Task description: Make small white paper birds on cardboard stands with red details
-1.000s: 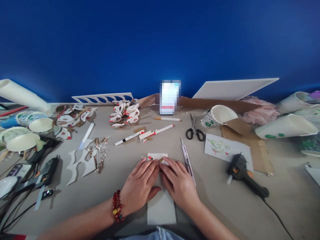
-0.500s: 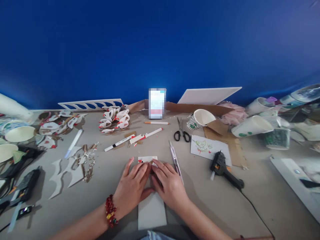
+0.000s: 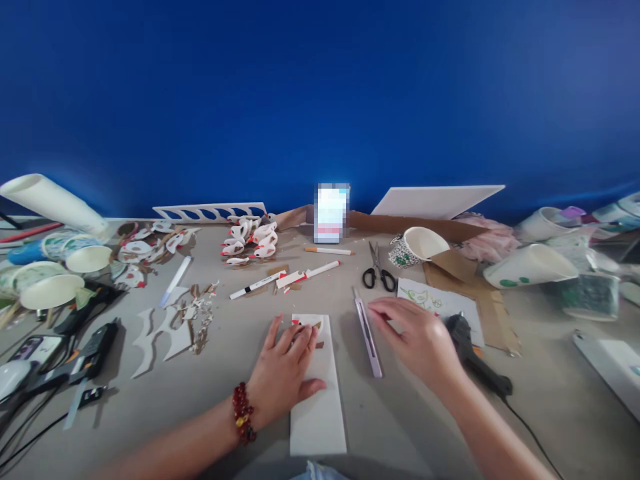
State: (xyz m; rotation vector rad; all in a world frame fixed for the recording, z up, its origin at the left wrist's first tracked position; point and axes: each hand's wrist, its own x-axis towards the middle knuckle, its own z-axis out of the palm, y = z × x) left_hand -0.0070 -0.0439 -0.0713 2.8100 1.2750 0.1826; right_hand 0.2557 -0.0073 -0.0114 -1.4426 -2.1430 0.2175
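My left hand (image 3: 286, 363) lies over a long white foam board strip (image 3: 320, 420), fingers spread and fingertips on its far end. Small brown scraps and a red-and-white mark show at those fingertips; part of this is covered by the hand. To the right of the strip a pale utility knife (image 3: 369, 340) lies on the table, pointing away from me. My right hand (image 3: 417, 333) is just right of the knife, slightly curled, with a gap between thumb and fingers. Nothing shows in it, and it looks apart from the knife.
Beyond the strip are markers (image 3: 257, 284), black-handled scissors (image 3: 379, 273) and a phone (image 3: 331, 213). Painted bird-like cutouts (image 3: 250, 239) and board offcuts (image 3: 165, 337) lie left. A glue gun (image 3: 475, 353), a drawing (image 3: 440, 297) and paper cups (image 3: 425, 243) stand or lie right.
My right hand has left the strip and moved right, past the utility knife. My left hand stays on the strip. The whole view has shifted, so things appear farther right.
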